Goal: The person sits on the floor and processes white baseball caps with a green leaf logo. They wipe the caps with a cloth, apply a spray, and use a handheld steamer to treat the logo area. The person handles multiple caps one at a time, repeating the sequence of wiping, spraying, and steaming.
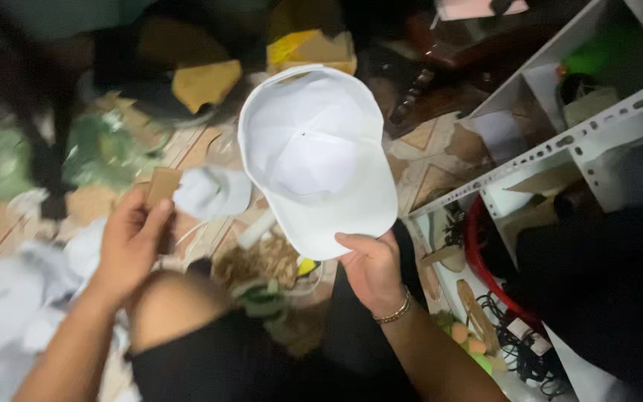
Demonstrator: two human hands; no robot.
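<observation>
At centre frame the right hand pinches the brim of a white cap; at left, the left hand closes on a brown card; held by one edge, the cap could slip into the litter below.

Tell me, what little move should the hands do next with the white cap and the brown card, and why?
Probably bring the left hand with its brown card across toward the white cap. The right hand holds the cap up by its brim, and the card is off to the side, not touching it. That is only a guess.
</observation>
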